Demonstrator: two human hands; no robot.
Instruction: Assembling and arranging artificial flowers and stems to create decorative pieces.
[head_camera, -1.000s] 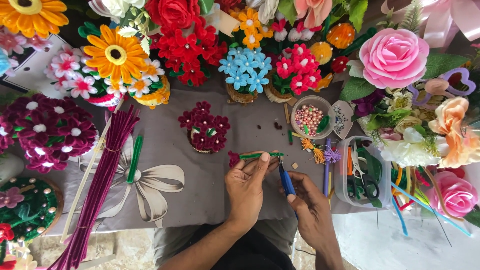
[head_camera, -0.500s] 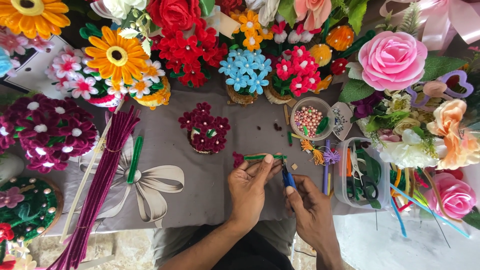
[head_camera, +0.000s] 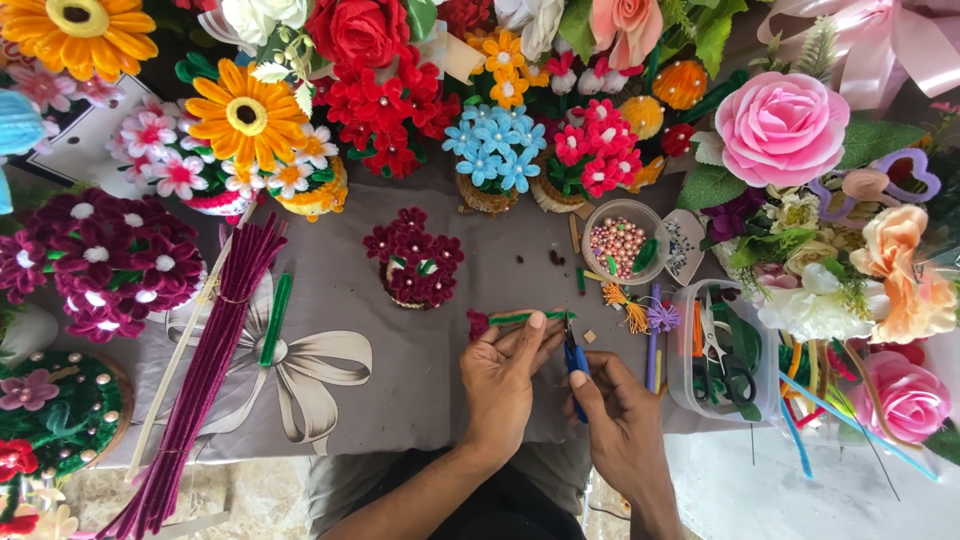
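Note:
My left hand (head_camera: 503, 372) pinches a green pipe-cleaner stem (head_camera: 527, 317) with a small dark red flower (head_camera: 478, 322) at its left end, held level over the grey cloth (head_camera: 400, 380). My right hand (head_camera: 618, 425) grips blue-handled pliers (head_camera: 575, 368), whose tip meets the stem's right end near my left fingertips. A small pot of dark red flowers (head_camera: 414, 257) stands just beyond my left hand.
A bundle of maroon pipe cleaners (head_camera: 205, 365) and a green one (head_camera: 274, 318) lie at left. A bowl of beads (head_camera: 622, 241) and a clear box with scissors (head_camera: 722, 355) sit at right. Handmade flower pots and bouquets crowd the back and both sides.
Both hands have stayed over the same spot. The pliers have moved up closer to the stem's right end, and my left fingers have shifted slightly along the stem.

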